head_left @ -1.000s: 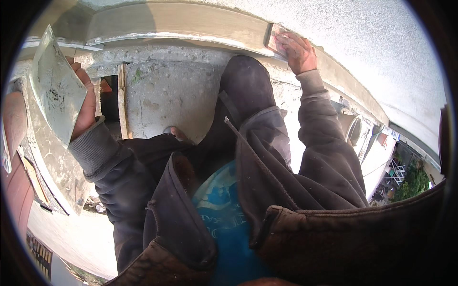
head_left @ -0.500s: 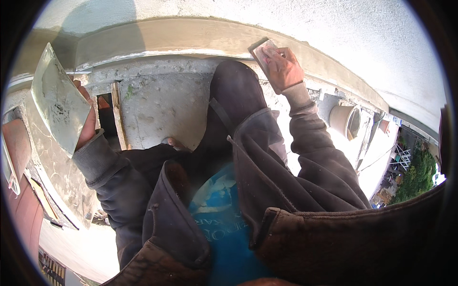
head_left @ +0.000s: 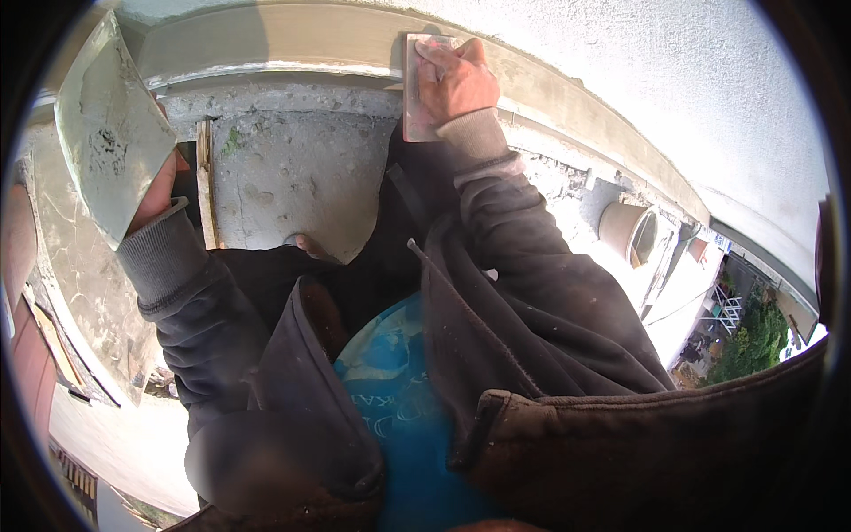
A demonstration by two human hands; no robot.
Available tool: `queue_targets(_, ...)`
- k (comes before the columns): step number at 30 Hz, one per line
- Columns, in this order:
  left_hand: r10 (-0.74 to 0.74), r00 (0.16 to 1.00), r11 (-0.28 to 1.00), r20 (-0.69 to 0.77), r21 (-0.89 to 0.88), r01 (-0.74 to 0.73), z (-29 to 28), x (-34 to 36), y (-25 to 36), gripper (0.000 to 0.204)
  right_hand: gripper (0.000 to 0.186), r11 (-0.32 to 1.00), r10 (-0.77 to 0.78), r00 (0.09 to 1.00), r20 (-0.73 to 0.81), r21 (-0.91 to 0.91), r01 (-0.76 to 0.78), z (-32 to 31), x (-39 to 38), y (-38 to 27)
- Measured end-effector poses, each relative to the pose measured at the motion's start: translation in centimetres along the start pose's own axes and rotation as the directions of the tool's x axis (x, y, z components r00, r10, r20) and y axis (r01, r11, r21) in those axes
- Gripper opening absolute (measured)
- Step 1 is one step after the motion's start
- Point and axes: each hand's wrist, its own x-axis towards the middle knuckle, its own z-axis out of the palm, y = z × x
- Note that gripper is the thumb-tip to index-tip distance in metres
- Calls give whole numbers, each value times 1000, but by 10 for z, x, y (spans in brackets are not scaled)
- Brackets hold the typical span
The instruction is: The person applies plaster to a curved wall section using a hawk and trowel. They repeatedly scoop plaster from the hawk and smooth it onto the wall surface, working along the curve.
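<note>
White wall, 12 to 3 o'clock. Grey-brown band along its near edge, 11 to 2. Pale plate at 10: left hand grips it, fingers mostly hidden. Looks stiff, thin, maybe brittle; best supported underneath, near middle. Flat block at 12, upper end over band: right hand clasps its back. Probably light, stiff; pinch long sides. Vs 0.5 s ago: block shifted left from nearer 1; plate still held at 10.

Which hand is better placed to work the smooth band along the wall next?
Probably the right hand: it grips a flat tool that overlaps the grey-brown band in view, though contact is unclear. The left hand is occupied, holding a pale, smeared plate.
</note>
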Motion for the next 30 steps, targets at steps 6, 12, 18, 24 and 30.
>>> queue_targets(6, 57, 998, 969, 2, -239, -55, 12, -2, -6, 52, 31, 981, 169, 974, 151, -121, -152, -37, -6, 34)
queue_targets(12, 315, 872, 881, -375, 457, -121, 28, 13, -22, 50, 32, 978, 175, 981, 78, -129, -165, 4, 16, 0)
queue_targets(18, 506, 843, 537, -184, 832, -140, 11, 7, -5, 49, 33, 879, 441, 895, 61, -228, -418, -29, 23, 96)
queue_targets(24, 356, 869, 857, -344, 492, -156, 26, 14, -19, 56, 33, 958, 284, 953, 108, -71, -278, 23, 33, 5)
queue_targets(30, 403, 874, 678, -270, 730, -87, 14, 19, -18, 55, 34, 940, 336, 932, 140, -118, -321, 34, 41, 18)
